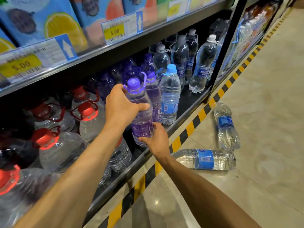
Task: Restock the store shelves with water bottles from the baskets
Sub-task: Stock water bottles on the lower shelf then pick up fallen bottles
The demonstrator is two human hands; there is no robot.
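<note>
- Pale tiled floor (pixel 263 112) lies nearest, with two blue-labelled bottles (pixel 207 159) on their sides beside the striped shelf base.
- Right hand (pixel 157 139) grips the purple-capped bottle (pixel 141 112) low down, and left hand (pixel 120 107) wraps its shoulder.
- That bottle is slightly tilted at the bottom shelf (pixel 179 120) front, right of the red-capped jugs (pixel 87 119).
- Behind it stand a blue-capped bottle (pixel 170 96) and, further back, white-capped bottles (pixel 204 63).

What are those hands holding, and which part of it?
One purple-capped water bottle. The left hand grips its shoulder below the cap; the right hand holds its lower part near the base.
</note>
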